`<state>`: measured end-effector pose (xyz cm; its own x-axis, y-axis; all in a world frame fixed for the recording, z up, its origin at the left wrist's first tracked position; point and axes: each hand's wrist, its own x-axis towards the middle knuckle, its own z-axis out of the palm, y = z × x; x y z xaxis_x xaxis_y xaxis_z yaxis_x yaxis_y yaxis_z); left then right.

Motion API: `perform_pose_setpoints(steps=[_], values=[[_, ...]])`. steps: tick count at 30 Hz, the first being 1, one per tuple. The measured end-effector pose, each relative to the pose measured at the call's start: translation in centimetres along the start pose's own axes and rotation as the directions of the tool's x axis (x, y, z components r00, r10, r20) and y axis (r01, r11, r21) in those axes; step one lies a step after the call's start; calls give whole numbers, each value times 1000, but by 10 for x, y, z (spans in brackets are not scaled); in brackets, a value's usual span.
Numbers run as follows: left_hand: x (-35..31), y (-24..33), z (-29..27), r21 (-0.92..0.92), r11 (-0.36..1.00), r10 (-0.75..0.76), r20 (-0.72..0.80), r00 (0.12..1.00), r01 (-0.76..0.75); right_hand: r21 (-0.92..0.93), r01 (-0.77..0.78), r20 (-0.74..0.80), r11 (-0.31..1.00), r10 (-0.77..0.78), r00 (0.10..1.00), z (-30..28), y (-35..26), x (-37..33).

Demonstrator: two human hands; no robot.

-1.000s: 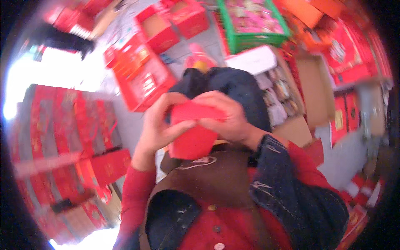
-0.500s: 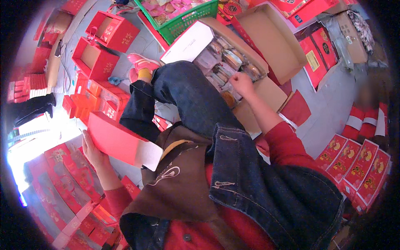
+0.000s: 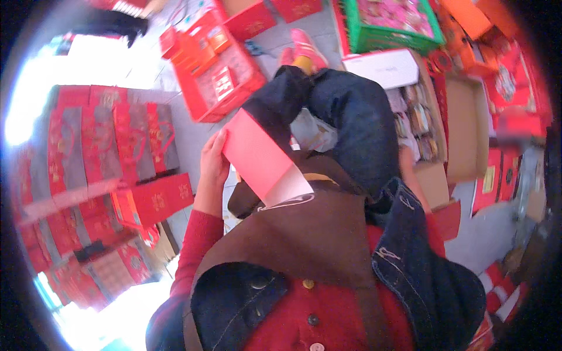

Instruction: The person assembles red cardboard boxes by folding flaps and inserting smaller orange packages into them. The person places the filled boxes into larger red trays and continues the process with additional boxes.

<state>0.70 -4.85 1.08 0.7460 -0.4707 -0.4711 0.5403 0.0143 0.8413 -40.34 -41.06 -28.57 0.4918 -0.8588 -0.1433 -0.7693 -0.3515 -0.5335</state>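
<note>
My left hand (image 3: 214, 162) grips the side edge of a long red cardboard box (image 3: 260, 153), tilted over my lap, its white inner end toward my brown apron (image 3: 298, 240). Down beside my right knee is my right hand (image 3: 408, 162), blurred, its fingers mostly hidden behind the denim leg. It is nearest to an opened brown carton (image 3: 432, 178) that holds several rows of small clear-wrapped items (image 3: 419, 117), which look like pastries. A white lid (image 3: 383, 68) lies across the carton's far end.
A green plastic basket (image 3: 374, 42) of pink-wrapped pieces stands beyond the carton. Right of it lies an open brown box (image 3: 468, 126). A red crate (image 3: 234, 100) with orange boxes is ahead left. Red gift boxes (image 3: 132, 131) are stacked left. Another person's dark-clothed leg (image 3: 96, 22) shows far left.
My view has swung left, so the surroundings sit further right. My right hand has drawn back from the wrapped items toward my knee. The left hand still holds the red box.
</note>
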Motion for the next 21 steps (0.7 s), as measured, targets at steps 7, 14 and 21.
perform_pose_setpoints(steps=[7, 14, 21], values=[[6, 6, -23, -273, 962, -66, -248, 967, -4, 774, 236, -36, 588, -330, 943, -229, -348, -20], [4, 2, -15, -291, 955, 18, -140, 990, -58, 618, 776, 45, 125, -991, 124, -211, -441, -48], [-22, -1, -28, -365, 931, -1, -75, 997, -27, 50, 997, 20, -63, -998, -65, -202, -461, -69]])
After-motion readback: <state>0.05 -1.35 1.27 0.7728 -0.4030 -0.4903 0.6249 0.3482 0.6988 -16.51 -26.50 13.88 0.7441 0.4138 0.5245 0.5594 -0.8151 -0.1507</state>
